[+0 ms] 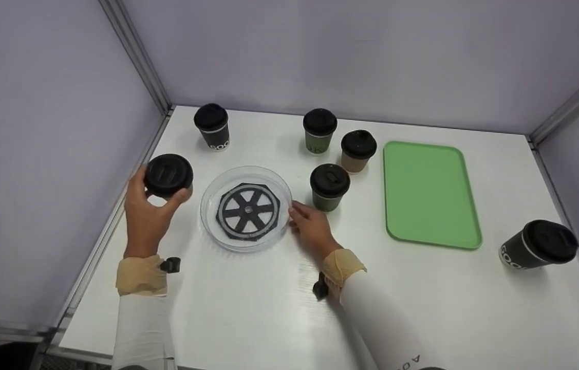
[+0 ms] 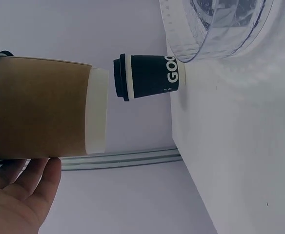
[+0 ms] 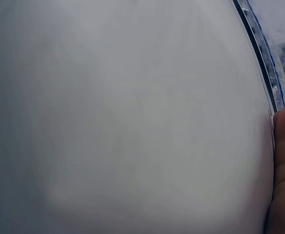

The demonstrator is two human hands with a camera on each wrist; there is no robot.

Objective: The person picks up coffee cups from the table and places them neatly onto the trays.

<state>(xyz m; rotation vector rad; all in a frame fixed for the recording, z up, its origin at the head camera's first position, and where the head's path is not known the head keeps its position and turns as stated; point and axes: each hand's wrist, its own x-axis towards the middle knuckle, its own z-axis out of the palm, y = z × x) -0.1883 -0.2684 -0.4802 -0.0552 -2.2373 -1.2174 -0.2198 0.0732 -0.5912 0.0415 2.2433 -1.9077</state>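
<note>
My left hand grips a lidded paper coffee cup from the side, lifted above the table at the left. Its black lid faces the head camera. In the left wrist view the cup shows a brown sleeve and a pale base, with fingertips curled against its side. A clear round turntable with a black spoked, eight-sided piece in its middle sits between my hands. My right hand touches the turntable's right edge with relaxed fingertips. In the right wrist view one straight finger lies at that edge.
A black cup stands behind at the left. Two green cups and a brown cup stand right of the turntable. A green tray lies farther right, with another black cup beyond it. Walls enclose the white table.
</note>
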